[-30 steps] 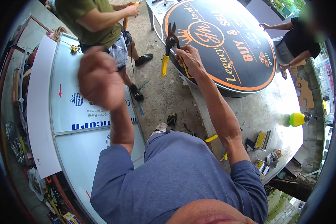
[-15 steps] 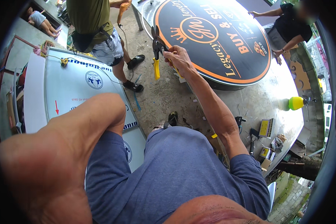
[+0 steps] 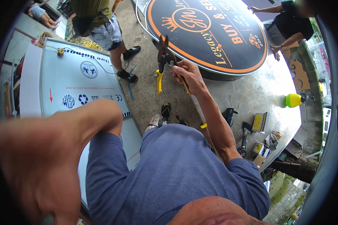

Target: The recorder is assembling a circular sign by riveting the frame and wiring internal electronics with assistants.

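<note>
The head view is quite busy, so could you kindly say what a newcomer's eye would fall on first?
Probably the big, round, orange-ringed black sign on the worktable, at the top, right of centre. Then come the yellow-handled snips in the right hand, upper middle, and the blurred left hand, large at lower left.

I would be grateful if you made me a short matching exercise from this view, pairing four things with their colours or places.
Things:
1. Snips
2. Round sign
3. Bottle
4. Large flat panel

Colours or places:
A. Pale blue, on the person's left
B. Black face with an orange ring
C. Held in the person's right hand
D. Bright yellow-green, near the right-hand edge of the table

Right pairs: 1-C, 2-B, 3-D, 4-A
</note>
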`<state>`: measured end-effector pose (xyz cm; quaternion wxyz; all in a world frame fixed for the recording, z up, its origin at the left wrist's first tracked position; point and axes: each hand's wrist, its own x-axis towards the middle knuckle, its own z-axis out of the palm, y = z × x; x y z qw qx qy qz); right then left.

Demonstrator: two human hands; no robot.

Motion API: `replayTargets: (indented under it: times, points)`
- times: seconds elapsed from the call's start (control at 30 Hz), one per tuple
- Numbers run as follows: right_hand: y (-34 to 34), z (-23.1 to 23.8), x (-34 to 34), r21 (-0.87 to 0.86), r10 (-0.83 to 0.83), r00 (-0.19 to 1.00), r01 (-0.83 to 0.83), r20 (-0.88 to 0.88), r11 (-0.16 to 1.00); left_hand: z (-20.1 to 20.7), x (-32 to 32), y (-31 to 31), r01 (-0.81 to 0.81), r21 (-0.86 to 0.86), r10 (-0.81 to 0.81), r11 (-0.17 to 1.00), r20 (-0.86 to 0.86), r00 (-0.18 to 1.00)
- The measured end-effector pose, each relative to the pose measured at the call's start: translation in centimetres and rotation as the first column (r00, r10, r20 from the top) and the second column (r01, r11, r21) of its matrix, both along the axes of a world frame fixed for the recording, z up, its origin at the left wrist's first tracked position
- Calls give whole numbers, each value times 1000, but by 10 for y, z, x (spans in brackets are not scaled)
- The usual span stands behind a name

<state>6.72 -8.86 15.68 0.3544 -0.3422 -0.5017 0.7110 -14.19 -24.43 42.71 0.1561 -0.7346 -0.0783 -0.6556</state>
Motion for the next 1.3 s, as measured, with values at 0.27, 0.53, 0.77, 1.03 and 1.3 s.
replayTargets:
  times: [0.27, 0.53, 0.77, 1.03, 1.3]
  points:
    - [-31, 16, 88, -42, 81, 980, -90, -183, 995, -205, 95, 48, -45, -984, 393, 173, 27, 919]
    - [-69, 2, 105, 47, 283, 953, -280, -107, 959, -276, 131, -21, 545, -837, 367, -39, 496, 787]
    - [-134, -18, 109, 91, 268, 957, -278, 111, 956, -284, 135, -75, 556, -829, 448, -51, 479, 755]
    - [-206, -34, 90, -39, 291, 956, -290, 45, 956, -294, 120, -153, 378, -917, 443, 123, 392, 806]
    - [-290, -35, 59, -180, 465, 885, -453, 26, 873, -304, 113, -245, 974, -208, 115, 95, 974, 197]
